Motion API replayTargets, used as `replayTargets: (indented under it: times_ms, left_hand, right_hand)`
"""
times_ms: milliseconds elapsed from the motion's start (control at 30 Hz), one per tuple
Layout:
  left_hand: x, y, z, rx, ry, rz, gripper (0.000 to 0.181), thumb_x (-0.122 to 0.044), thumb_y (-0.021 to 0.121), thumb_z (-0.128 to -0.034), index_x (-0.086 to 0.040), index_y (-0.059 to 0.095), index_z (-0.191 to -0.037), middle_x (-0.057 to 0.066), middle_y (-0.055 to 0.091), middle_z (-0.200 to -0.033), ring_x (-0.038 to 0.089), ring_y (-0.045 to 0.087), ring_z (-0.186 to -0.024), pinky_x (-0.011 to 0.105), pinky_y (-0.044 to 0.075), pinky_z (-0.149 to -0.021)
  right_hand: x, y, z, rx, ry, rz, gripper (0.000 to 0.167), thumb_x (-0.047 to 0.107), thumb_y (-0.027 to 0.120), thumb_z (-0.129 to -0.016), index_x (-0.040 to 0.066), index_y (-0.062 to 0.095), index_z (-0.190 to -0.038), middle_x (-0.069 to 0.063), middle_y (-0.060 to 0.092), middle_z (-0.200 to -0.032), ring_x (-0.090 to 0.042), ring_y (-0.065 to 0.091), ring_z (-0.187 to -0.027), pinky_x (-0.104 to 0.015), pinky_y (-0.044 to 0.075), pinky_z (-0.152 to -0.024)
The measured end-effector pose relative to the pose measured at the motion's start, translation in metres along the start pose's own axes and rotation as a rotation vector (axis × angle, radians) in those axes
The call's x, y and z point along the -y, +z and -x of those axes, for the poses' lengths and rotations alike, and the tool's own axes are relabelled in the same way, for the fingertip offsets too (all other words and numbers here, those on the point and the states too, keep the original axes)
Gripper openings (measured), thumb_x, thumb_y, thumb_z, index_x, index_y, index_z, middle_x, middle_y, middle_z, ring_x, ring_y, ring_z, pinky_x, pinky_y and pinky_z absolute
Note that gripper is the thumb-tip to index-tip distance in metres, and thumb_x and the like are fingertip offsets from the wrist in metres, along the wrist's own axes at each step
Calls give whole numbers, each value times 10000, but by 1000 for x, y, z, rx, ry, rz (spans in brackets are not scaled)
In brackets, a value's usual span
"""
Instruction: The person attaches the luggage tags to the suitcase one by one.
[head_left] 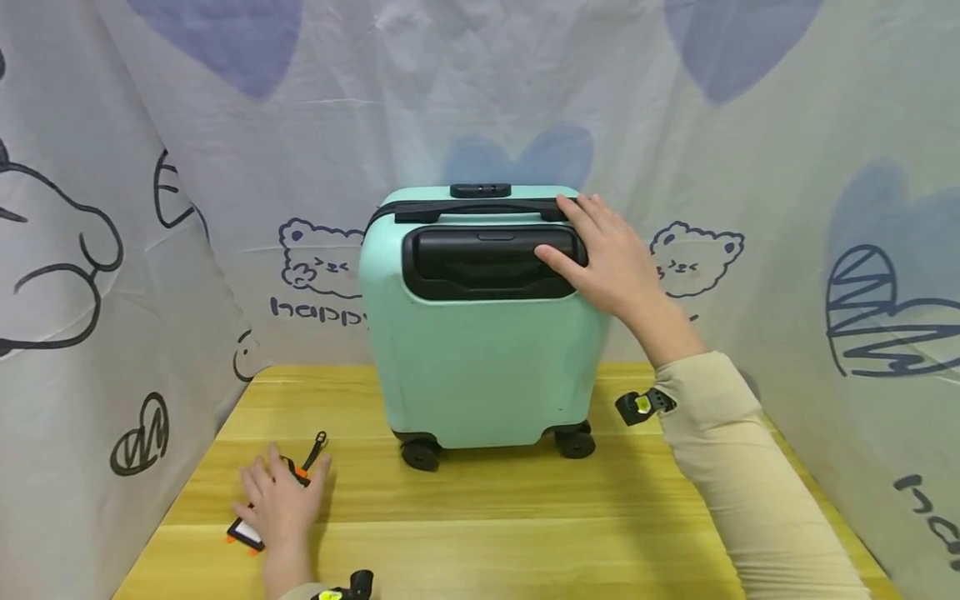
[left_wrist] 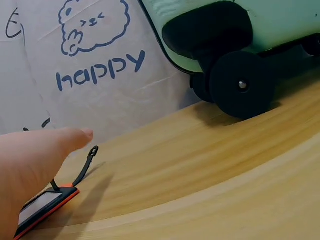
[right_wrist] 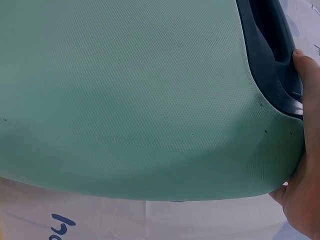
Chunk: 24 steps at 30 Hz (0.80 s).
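Note:
A mint-green suitcase (head_left: pixel 487 367) with black trim stands upright on its wheels on the wooden table (head_left: pixel 465 558). My right hand (head_left: pixel 611 258) rests on its upper right corner, fingers extended over the top edge and thumb on the black front recess (head_left: pixel 480 279). In the right wrist view, that thumb (right_wrist: pixel 300 62) touches the recess. At lower left, my left hand (head_left: pixel 281 500) is spread over a black-and-orange luggage tag (head_left: pixel 247 533) with a pale panel, hiding much of it. The tag's black strap (left_wrist: pixel 88 165) sticks out past the thumb; contact cannot be told.
Printed fabric (head_left: pixel 480 83) hangs behind the suitcase and on both sides of the table. The suitcase's black wheels (head_left: pixel 421 454) stand to the right of the tag. A combination lock (head_left: pixel 480 190) sits on top, beside the carry handle (head_left: pixel 480 210).

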<state>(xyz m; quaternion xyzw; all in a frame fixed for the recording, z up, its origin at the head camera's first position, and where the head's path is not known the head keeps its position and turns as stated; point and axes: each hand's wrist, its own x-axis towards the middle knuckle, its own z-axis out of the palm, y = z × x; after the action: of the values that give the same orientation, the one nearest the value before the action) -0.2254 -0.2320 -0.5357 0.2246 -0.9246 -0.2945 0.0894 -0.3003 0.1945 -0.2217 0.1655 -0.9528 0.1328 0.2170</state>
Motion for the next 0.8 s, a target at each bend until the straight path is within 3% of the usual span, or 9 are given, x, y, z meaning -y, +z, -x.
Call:
replayTargets:
  times_ms: [167, 367, 633, 800]
  left_hand:
    - [-2, 5, 0, 41, 36, -17, 1049, -691, 501, -884, -93, -16, -1574, 360, -12, -1569, 514, -157, -1452, 780, -98, -1043]
    - [3, 11, -3, 124, 65, -61, 1016, -687, 472, -901, -111, -25, -1574, 365, -78, -1560, 506, -228, -1433, 761, -160, -1034]
    - [4, 10, -3, 212, 58, -124, 880, -628, 420, -955, -180, -8, -1580, 382, -62, -1551, 554, -163, -1427, 751, -189, -1029]
    - [2, 8, -3, 230, 69, -135, 736, -521, 363, -1017, -191, 24, -1581, 388, -36, -1543, 590, -71, -1411, 765, -164, -1028]
  right_hand:
    - [-2, 0, 0, -3, 2, -6, 827, 749, 358, -906, 307, 143, -1572, -80, 174, -1641, -263, 80, -1538, -565, 148, -1201]
    - [-3, 0, 0, -7, 1, -8, 833, 754, 359, -902, 305, 151, -1571, -76, 178, -1640, -262, 81, -1537, -569, 155, -1197]
    - [-1, 3, 0, -17, -4, -24, 829, 749, 370, -902, 304, 161, -1570, -73, 185, -1639, -260, 82, -1538, -572, 158, -1195]
    - [-2, 2, 0, -22, -2, -25, 826, 743, 380, -904, 302, 165, -1569, -81, 196, -1635, -255, 83, -1538, -567, 160, -1197]
